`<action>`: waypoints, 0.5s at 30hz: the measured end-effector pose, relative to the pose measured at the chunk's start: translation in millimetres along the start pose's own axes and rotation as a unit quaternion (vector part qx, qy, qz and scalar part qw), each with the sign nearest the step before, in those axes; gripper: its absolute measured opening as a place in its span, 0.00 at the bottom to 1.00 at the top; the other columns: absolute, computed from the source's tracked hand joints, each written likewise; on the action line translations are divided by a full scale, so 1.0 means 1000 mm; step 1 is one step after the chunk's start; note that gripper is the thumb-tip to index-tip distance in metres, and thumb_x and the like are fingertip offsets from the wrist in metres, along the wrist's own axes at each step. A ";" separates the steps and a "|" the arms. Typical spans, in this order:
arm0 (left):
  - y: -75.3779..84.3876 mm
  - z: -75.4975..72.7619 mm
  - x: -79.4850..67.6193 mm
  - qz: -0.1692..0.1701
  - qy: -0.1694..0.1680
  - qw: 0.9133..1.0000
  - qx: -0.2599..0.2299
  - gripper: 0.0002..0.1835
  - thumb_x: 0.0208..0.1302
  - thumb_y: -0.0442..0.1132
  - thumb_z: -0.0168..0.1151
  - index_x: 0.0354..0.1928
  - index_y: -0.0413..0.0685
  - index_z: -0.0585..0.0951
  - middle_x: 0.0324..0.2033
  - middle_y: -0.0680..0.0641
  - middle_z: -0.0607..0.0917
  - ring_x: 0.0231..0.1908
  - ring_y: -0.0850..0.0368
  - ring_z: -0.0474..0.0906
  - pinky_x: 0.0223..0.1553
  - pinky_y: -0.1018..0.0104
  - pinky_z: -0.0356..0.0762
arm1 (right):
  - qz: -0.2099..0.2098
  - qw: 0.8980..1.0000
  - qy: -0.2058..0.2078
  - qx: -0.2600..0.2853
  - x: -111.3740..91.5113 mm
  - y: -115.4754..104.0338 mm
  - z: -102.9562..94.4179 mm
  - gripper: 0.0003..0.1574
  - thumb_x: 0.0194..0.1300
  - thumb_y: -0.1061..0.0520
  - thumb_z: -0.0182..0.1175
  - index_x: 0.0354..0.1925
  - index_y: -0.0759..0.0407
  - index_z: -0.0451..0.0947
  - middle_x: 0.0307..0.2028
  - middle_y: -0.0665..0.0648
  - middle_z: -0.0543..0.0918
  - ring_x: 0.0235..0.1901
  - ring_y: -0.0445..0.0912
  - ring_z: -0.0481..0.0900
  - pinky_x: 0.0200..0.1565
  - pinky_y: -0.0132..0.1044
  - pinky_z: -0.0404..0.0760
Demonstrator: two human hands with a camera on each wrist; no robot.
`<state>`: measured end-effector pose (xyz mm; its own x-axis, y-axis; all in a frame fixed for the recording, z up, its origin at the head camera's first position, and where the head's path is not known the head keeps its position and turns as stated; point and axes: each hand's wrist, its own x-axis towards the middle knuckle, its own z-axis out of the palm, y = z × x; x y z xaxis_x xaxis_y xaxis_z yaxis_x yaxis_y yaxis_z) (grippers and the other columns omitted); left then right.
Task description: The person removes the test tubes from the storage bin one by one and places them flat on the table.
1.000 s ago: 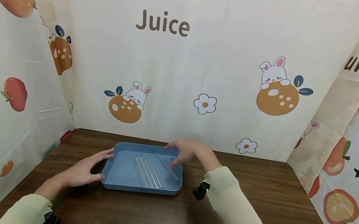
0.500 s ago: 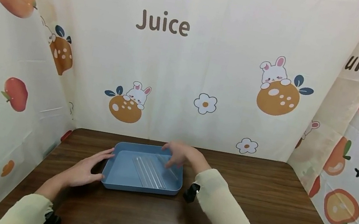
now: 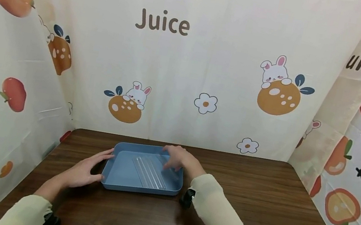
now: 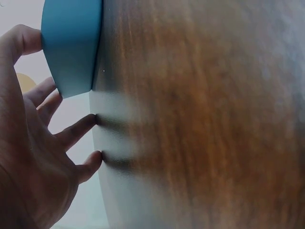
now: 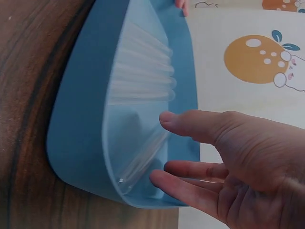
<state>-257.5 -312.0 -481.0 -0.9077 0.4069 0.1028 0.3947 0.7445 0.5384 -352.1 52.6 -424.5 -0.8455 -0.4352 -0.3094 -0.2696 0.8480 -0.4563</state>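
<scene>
A shallow blue tray [image 3: 120,172] lies on the brown table. Several clear slender tubes [image 3: 150,174] rest side by side in it, slanted; their ends look rounded in the right wrist view. One more clear tube [image 5: 145,160] lies apart near the tray's right end. Over that tube hovers my right hand [image 3: 178,158], thumb and fingers spread to either side, with nothing held. My left hand [image 3: 84,171] stays at the tray's left end, fingers spread; thumb and fingertips touch the outer wall [image 4: 71,52] in the left wrist view.
A pale curtain [image 3: 181,65] printed with fruit and rabbits hangs right behind the table [image 3: 133,220] and along both sides. The tray sits near the table's back edge. Black wrist bands [image 3: 50,222] show at both cuffs.
My right hand has shifted left and slightly down over the tray's right part, toward the separate tube. The left hand, tray and tubes stay in place.
</scene>
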 end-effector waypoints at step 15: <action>0.003 -0.001 0.000 -0.009 -0.006 1.000 -0.010 0.41 0.71 0.41 0.69 0.84 0.43 0.70 0.89 0.34 0.62 0.85 0.21 0.61 0.74 0.13 0.67 | 0.015 0.998 -0.001 -0.058 0.039 0.018 0.028 0.48 0.72 0.52 0.79 0.83 0.44 0.71 0.80 0.70 0.73 0.21 0.47 0.84 0.24 0.37 0.87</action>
<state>-256.8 -309.9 -478.3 -0.9131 0.3993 0.0827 0.3747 0.7414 0.5567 -377.3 42.2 -468.0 -0.8529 -0.4095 -0.3238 -0.2960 0.8902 -0.3463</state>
